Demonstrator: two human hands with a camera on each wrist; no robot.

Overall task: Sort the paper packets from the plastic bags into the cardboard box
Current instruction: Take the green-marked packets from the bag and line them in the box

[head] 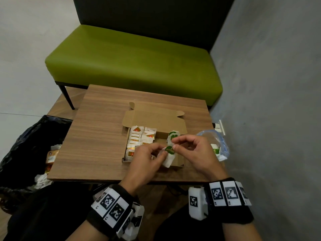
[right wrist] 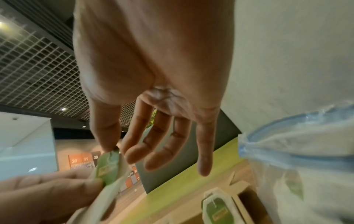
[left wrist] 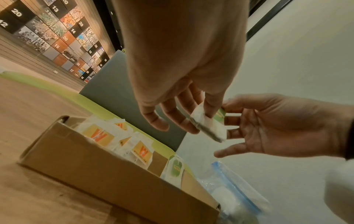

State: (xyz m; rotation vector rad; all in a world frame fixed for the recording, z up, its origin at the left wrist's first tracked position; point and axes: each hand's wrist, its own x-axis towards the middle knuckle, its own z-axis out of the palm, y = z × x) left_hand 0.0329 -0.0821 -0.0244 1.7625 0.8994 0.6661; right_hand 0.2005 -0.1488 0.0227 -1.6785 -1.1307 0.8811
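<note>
Looking down from the head view, I see a big green bench [head: 132,66] across the top and a wooden table [head: 97,136] in the middle. On the table sits the cardboard box [head: 154,119], open, with orange packets [head: 137,138] filling its left part and two green packets [head: 172,135] standing at its right part. A plastic bag [head: 219,145] lies at the right of the frame, just beside the box.

Both of my hands meet over the box's near right corner — they share one green packet [head: 168,153]. My left hand [head: 145,159] pinches its white lower part and my right hand [head: 194,152] pinches the green tag on top. The packet's long side runs up and down the frame. The empty space in the box is right under it — I think a short drop will do, and either hand is near enough.
</note>
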